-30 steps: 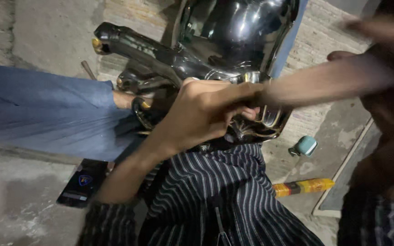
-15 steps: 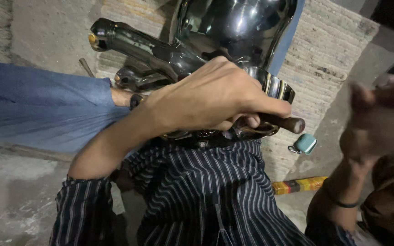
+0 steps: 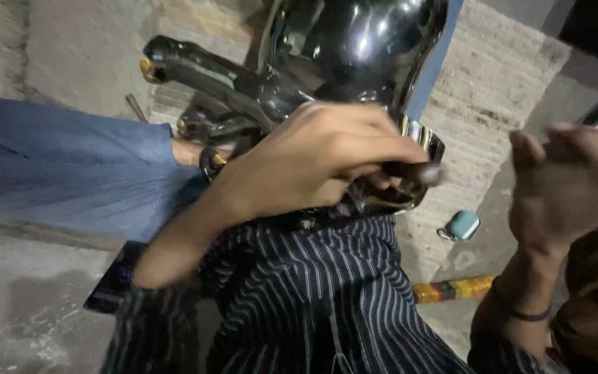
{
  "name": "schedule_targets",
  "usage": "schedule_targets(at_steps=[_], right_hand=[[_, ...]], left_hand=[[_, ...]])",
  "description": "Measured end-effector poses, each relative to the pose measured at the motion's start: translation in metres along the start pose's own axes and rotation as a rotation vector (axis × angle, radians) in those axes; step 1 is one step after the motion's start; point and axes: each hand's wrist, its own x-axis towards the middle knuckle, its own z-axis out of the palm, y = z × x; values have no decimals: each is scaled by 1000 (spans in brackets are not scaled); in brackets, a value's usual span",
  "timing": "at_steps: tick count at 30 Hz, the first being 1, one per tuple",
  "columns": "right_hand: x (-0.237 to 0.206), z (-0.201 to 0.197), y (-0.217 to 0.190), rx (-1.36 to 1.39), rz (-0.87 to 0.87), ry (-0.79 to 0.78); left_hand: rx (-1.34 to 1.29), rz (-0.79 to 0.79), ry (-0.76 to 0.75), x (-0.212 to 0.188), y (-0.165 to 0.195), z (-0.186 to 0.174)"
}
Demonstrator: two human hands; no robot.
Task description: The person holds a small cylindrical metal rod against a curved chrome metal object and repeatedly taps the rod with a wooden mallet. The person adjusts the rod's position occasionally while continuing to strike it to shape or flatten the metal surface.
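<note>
My left hand [image 3: 320,156] is closed around a dark cylindrical handle [image 3: 420,172], whose end sticks out to the right of my fingers. The hand rests against a shiny black and chrome metal machine part [image 3: 354,48] at the top centre. My striped sleeve runs down to the lower left. My right hand [image 3: 565,187] is raised at the right edge, apart from the metal part, blurred, fingers curled, with nothing visible in it. A dark band circles its wrist.
Another person's limb in blue cloth [image 3: 57,166] comes in from the left, with bare skin [image 3: 188,149] next to the metal part. Striped cloth [image 3: 313,298] fills the lower middle. On the concrete floor lie a dark phone [image 3: 112,287], a teal case [image 3: 464,225] and a yellow-red stick [image 3: 451,289].
My right arm, stretched across to the metal part a second ago, has pulled back to the right and risen. My left hand has stayed on the handle.
</note>
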Motion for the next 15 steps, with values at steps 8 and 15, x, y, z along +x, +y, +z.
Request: schedule_targets(at_steps=[8,15], right_hand=[[-4,16,21,330,244,25],[50,14,22,211,152,-175]], left_hand=[[-457,-215,517,-52,10,29],[-439,-229,660,-56,8,45]])
